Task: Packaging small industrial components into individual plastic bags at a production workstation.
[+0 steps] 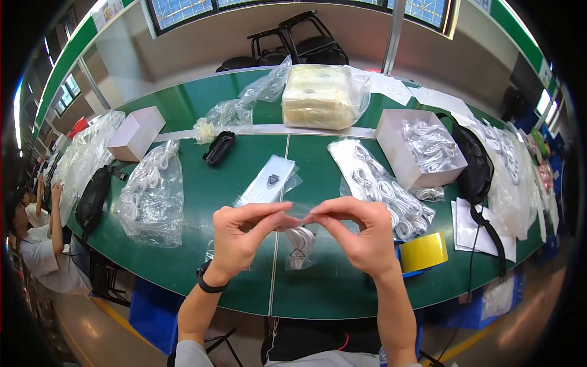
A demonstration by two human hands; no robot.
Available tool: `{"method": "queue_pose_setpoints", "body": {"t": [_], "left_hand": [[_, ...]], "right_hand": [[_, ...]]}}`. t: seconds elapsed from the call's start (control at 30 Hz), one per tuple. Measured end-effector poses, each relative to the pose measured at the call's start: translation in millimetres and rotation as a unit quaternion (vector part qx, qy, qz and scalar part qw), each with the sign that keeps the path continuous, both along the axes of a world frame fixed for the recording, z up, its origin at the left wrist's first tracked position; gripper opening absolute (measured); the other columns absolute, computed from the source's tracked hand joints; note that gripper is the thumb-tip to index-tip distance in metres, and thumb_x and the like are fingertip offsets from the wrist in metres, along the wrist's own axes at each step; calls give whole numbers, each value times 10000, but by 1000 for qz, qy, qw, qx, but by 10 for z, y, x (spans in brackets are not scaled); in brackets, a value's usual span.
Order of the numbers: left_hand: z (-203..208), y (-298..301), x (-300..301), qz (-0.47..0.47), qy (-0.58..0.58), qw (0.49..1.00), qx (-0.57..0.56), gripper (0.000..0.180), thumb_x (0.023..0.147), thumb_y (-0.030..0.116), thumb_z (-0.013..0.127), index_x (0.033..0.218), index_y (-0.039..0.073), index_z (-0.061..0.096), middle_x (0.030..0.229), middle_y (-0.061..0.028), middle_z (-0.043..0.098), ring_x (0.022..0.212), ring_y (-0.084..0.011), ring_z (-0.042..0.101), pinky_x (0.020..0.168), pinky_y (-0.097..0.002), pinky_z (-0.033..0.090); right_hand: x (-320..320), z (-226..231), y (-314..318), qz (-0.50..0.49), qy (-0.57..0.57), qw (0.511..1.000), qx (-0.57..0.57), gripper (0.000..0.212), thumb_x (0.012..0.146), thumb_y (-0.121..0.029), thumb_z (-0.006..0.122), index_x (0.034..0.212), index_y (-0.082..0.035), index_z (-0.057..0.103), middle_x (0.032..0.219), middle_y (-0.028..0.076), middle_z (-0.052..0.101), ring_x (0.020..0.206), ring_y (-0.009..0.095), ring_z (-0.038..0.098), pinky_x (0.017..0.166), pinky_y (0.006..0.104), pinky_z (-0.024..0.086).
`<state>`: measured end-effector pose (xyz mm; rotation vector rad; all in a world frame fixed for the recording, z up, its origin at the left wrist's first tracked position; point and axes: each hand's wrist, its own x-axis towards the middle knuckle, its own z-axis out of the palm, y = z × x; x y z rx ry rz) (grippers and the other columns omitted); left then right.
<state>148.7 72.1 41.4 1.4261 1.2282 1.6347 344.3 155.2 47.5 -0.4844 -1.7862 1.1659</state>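
You've got a small clear plastic bag hanging over the near middle of the table, thin and crinkly, with a coiled white cable inside. Your left hand has thumb and fingertips pinched together on its top edge, and your right hand pinches the other side of that edge, so the two nearly meet. There's a black triangular mark printed on the bag, too small to make out. The flat stack of clear bags just beyond carries a similar dark triangle.

Far right, a matte white cardboard box is heaped with loopy white cables, and bagged cables lie in front of it. Glossy yellow tape roll near right, hard black case far left, plastic-wrapped cream block at the far side.

Your tabletop is smooth, shiny green with a pale seam. Beyond it: black chairs against a plain wall, windows above.
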Motion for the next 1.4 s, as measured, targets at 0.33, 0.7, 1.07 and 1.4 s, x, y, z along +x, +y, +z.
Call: {"method": "queue_pose_setpoints", "body": {"t": [0.33,0.7,1.07,1.4], "left_hand": [[83,-117,-114,-76,79,992,55,246,756,-127,560,888,-62,758,865,-202,763,836,-242,767,783,-323,609],[55,-67,-178,-56,190,970,141,218,781,-58,698,988,-23,761,950,-172,775,876,-248,773,796,-313,603],[-48,24,73,28,159,984,81,181,775,-18,816,949,17,781,820,-91,743,798,-180,724,740,-270,547],[-109,-43,65,68,165,979,93,134,770,-40,814,894,6,796,713,-83,717,594,-124,631,552,-242,447]], "right_hand": [[136,73,42,126,29,991,-17,324,781,177,475,923,73,746,915,200,745,898,246,732,795,313,577],[4,6,-35,80,27,996,-32,216,839,155,606,1004,60,708,993,162,712,949,223,717,878,320,594],[0,21,-100,21,15,997,67,201,787,144,669,928,3,693,903,111,727,844,202,709,793,297,540],[21,144,-138,-49,-27,995,87,146,818,18,739,953,-16,696,937,90,697,798,241,685,788,345,523]]}}
